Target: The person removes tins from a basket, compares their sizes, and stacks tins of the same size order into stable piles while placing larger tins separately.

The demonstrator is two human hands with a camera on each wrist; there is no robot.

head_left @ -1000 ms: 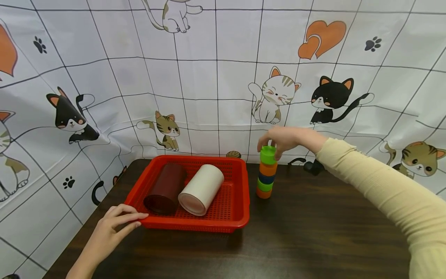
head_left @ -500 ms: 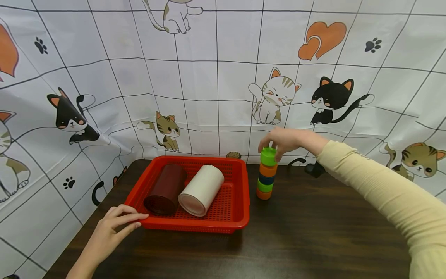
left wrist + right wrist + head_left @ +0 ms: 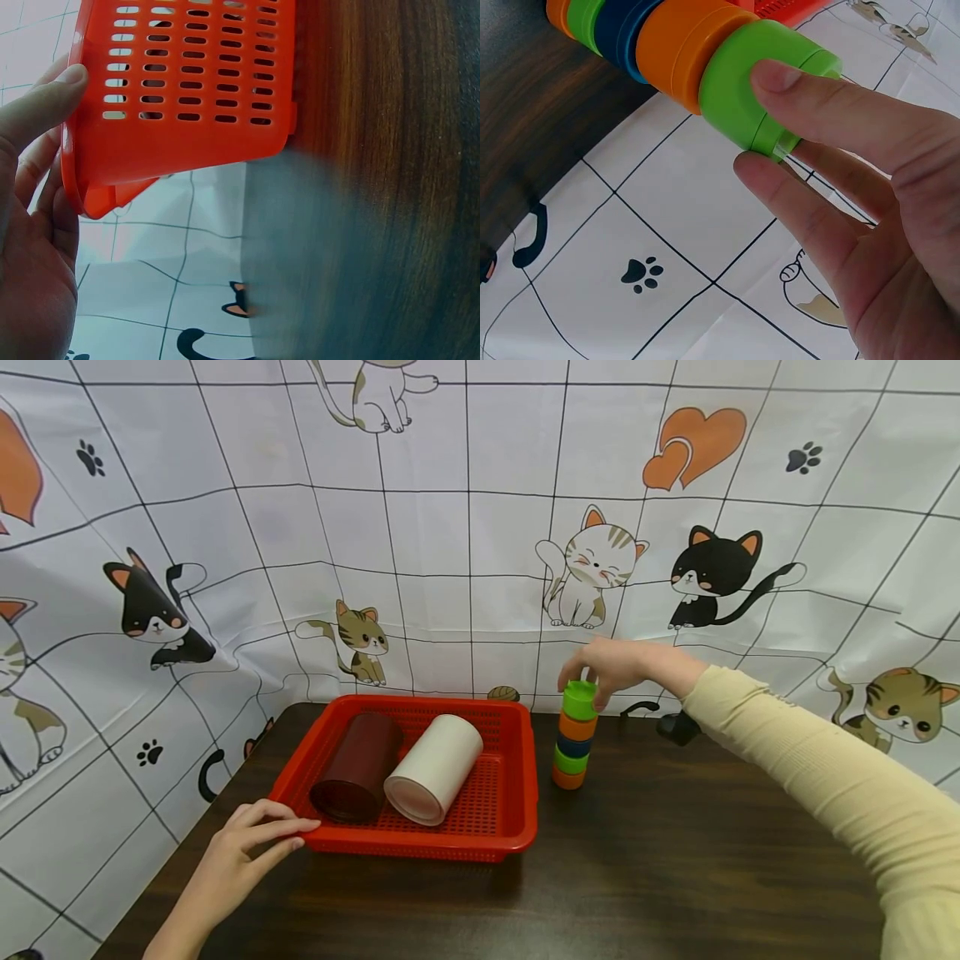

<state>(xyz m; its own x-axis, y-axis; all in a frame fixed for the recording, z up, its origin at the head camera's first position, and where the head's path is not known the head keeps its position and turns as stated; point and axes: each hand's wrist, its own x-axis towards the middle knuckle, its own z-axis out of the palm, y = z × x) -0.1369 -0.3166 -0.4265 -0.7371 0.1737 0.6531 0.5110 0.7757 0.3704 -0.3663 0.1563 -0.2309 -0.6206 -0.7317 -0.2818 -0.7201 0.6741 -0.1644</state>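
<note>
Four cups stand beneath the green cup in the right grip.

There are five cups, two canisters, one basket.

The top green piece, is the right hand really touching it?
Touching. The right wrist view shows the right hand pinching the top green piece, its thumb lying against the side.

The person wears a long, pale yellow cloth sleeve on the right arm, with lots of soft wrinkles, and it stops near the wrist. The right hand and left hand are bare, with short thumbnails.
</note>
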